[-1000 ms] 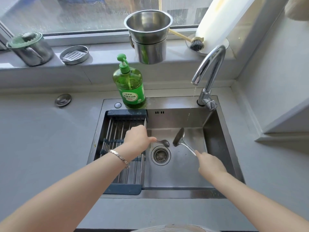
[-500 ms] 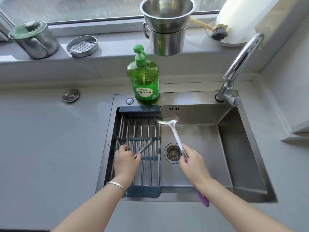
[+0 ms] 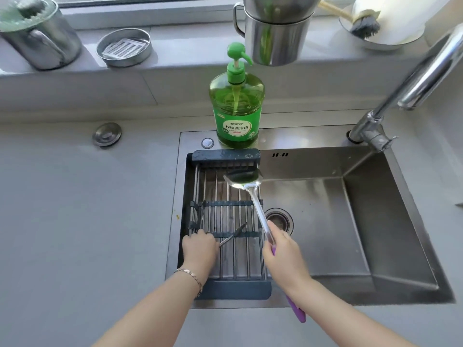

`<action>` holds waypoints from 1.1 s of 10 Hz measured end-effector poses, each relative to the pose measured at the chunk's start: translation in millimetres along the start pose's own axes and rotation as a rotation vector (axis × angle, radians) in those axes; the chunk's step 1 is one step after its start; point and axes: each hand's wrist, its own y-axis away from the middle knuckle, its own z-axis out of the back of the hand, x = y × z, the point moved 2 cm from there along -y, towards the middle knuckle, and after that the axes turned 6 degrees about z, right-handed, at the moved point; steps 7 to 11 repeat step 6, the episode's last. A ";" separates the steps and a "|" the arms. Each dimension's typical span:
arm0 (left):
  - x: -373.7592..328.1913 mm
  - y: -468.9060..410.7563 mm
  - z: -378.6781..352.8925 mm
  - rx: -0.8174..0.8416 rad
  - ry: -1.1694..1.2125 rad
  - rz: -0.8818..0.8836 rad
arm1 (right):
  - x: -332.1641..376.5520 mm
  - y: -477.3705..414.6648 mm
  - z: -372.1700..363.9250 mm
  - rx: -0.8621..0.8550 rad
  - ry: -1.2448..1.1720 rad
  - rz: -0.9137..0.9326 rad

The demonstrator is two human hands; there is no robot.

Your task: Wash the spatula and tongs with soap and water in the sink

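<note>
While the left hand (image 3: 200,249) is closing its fingers around the tongs (image 3: 232,237) over the drying rack (image 3: 226,156), right hand (image 3: 281,251) is gripping the spatula (image 3: 250,194), blade resting at the rack's far end, sink (image 3: 375,221), soap bottle (image 3: 236,106) standing behind.

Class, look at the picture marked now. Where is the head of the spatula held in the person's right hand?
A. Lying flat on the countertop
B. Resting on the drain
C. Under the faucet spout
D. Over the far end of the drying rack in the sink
D: the right hand holds the spatula so that its head sits over the far end of the drying rack, just in front of the soap bottle, well left of the faucet.
</note>
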 end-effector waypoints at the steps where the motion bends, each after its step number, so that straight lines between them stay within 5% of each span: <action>1: 10.1 -1.6 -4.1 0.000 0.007 -0.028 | 8.3 -7.7 -28.6 0.044 0.030 -0.031; 4: 12.2 0.1 2.0 0.102 0.330 0.085 | 3.0 -30.8 -83.0 0.214 0.233 -0.164; 6: 11.0 9.7 12.6 0.156 0.474 0.099 | 5.0 -35.7 -53.9 0.389 0.218 -0.117; 11: 11.0 9.7 12.6 0.156 0.474 0.099 | 5.0 -35.7 -53.9 0.389 0.218 -0.117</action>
